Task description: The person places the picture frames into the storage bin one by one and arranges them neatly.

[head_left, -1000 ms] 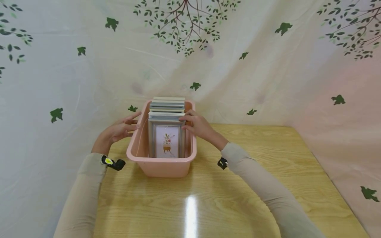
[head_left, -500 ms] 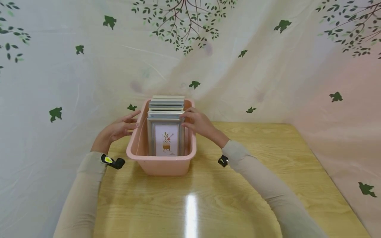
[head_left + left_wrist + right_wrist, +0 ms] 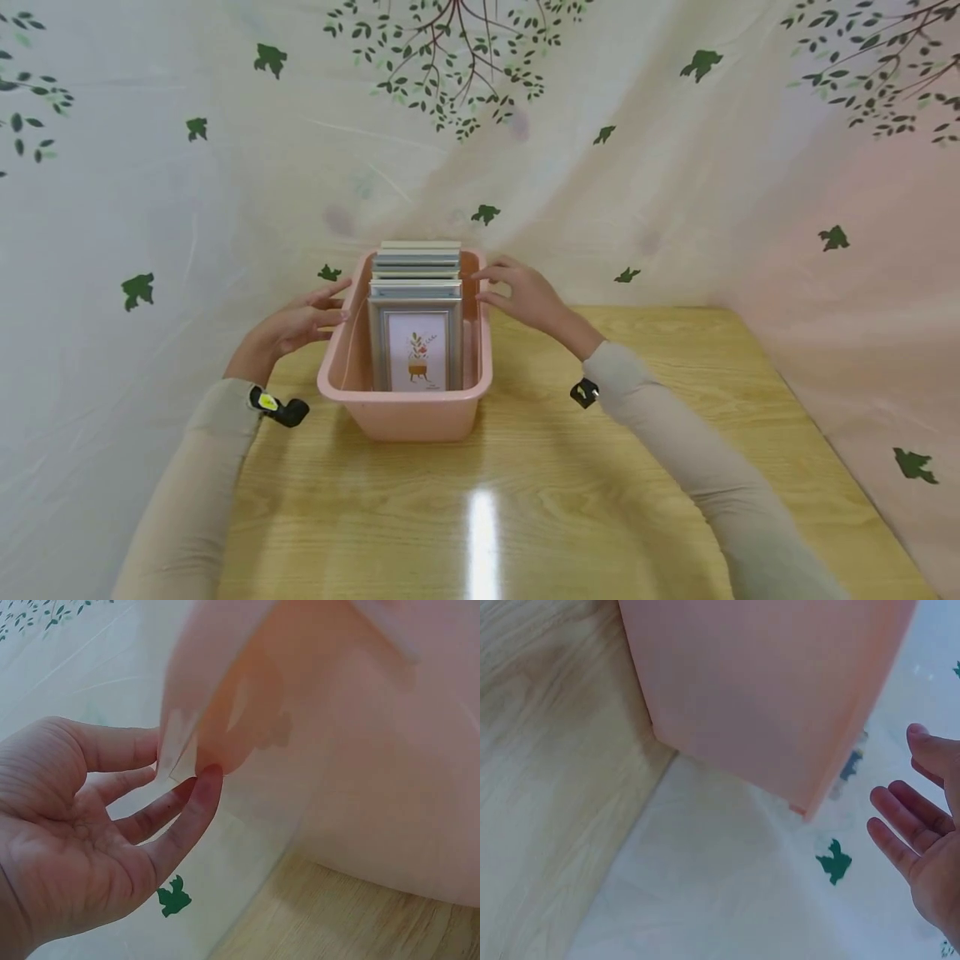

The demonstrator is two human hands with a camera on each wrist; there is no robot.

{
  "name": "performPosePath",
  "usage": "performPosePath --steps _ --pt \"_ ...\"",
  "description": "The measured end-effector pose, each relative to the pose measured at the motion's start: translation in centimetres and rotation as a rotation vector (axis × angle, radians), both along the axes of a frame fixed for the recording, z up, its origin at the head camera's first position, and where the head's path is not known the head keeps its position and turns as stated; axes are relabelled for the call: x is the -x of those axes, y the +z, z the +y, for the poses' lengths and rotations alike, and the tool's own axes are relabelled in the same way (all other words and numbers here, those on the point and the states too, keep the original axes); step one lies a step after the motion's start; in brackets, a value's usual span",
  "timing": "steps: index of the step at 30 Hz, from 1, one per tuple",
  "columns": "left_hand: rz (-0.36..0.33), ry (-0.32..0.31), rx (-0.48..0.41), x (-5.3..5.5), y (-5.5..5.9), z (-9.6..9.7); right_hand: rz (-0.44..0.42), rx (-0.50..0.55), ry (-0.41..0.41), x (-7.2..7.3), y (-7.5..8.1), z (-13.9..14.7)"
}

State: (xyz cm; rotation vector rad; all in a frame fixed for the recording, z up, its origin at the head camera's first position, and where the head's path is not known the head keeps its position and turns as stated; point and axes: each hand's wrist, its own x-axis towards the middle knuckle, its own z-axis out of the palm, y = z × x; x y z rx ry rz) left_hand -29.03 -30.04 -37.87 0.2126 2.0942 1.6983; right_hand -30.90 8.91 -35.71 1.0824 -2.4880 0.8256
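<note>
In the head view, a pink plastic basin (image 3: pixel 408 408) holds several picture frames standing upright in a row, one behind another. The front photo frame (image 3: pixel 377 346) is silver-grey, with a potted-plant picture. My left hand (image 3: pixel 296 327) rests its fingertips on the basin's left rim, fingers mostly straight; the left wrist view shows the left hand (image 3: pixel 97 825) touching the rim's lip from outside and below. Over the right rim, my right hand (image 3: pixel 528 300) hovers with fingers loosely bent and holds nothing. The right wrist view has the right hand (image 3: pixel 930 832) apart from the basin wall (image 3: pixel 757 690).
The basin stands on a wooden table (image 3: pixel 600 467), near its back left part. A pale curtain (image 3: pixel 570 200) printed with leaves and green birds hangs behind it and along both sides. A bright light reflection lies on the table's front middle.
My right hand has let go of the photo frames' right edge and moved right, to above the basin's right rim. My left hand stays at the left rim.
</note>
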Motion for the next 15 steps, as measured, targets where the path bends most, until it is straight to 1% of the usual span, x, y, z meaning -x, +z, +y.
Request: performPosePath --steps 3,7,9,12,15 --pt "0.075 -0.019 0.061 -0.1 0.0 0.0 -0.012 -0.004 -0.014 0.0 0.6 1.3" --pt "0.185 -0.002 0.184 -0.6 0.3 0.3 -0.04 -0.01 -0.045 -0.2 1.3 3.3" --pt "0.234 0.02 0.252 -1.0 0.6 0.4 -0.052 0.0 -0.062 -0.3 1.6 4.5" --pt "0.338 0.034 0.316 -1.5 1.2 0.2 -0.045 0.022 -0.089 -0.4 2.2 6.3" --pt "0.44 0.035 0.373 -1.9 2.0 -0.3 -0.028 0.054 -0.119 -0.4 2.6 8.2"
